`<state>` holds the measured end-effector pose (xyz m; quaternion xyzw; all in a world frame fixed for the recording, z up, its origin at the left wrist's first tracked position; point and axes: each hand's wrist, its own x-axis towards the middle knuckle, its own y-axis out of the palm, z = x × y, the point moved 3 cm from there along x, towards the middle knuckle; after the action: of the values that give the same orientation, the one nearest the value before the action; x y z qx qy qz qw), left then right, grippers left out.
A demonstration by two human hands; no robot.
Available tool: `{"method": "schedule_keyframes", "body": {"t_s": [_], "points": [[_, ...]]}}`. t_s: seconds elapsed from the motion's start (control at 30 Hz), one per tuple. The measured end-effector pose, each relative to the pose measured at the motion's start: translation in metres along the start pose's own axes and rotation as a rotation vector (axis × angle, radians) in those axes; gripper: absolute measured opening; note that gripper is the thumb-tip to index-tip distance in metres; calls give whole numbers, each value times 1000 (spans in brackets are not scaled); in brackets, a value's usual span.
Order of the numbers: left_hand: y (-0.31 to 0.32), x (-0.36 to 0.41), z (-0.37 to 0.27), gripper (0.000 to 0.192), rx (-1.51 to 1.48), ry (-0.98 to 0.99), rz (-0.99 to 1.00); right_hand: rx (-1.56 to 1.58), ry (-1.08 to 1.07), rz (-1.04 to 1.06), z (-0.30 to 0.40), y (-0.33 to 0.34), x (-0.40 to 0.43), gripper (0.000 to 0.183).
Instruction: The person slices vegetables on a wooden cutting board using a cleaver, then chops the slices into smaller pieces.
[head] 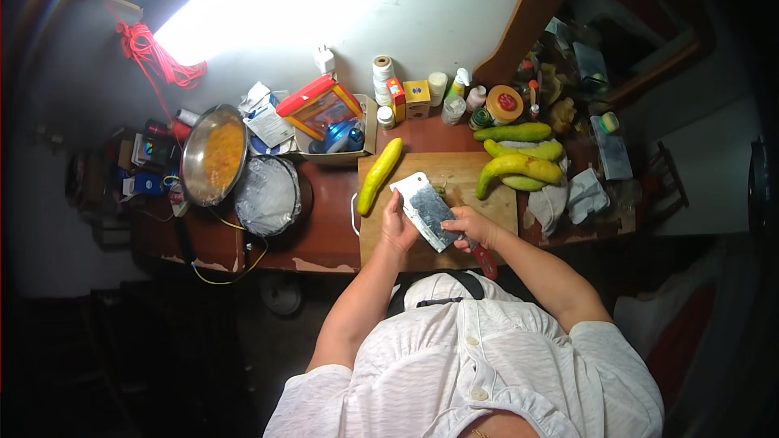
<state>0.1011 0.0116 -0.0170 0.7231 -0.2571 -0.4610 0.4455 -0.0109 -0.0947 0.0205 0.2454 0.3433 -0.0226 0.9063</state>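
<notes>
A cleaver (430, 212) with a broad grey blade and a red handle is held over the wooden cutting board (499, 213). My right hand (471, 226) grips it where blade and handle meet, with fingers lying on the blade face. On the other side my left hand (398, 225) holds the blade by its left edge, thumb upward; its fingers are partly hidden behind the metal. A yellow cucumber (380, 176) lies at the board's left side. Some small greenish scraps (440, 191) show behind the blade. Several yellow-green cucumbers (520, 167) are piled at the board's right.
Left of the board stand a plastic-covered pot (268, 198) and a tilted steel bowl (213, 155) with orange food. An open box (335, 157) with packages sits behind, beside jars and bottles (453, 109) along the wall. A grey cloth (548, 210) and a crumpled white paper (587, 196) lie right.
</notes>
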Motion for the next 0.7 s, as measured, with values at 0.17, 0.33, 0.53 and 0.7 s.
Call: {"method": "schedule_keyframes", "body": {"t_s": [0.17, 0.33, 0.53, 0.7], "points": [[-5, -3, 2, 41, -9, -40, 2, -57, -7, -69, -7, -5, 4, 12], [-39, -2, 0, 37, -58, -38, -230, -42, -59, -184, -7, -12, 7, 11], [-35, -4, -1, 36, 363, 105, -211, -160, -199, -380, -3, -29, 4, 10], [-30, -4, 3, 23, 1507, 538, 13, -372, -316, -502, -10, -18, 9, 9]]}}
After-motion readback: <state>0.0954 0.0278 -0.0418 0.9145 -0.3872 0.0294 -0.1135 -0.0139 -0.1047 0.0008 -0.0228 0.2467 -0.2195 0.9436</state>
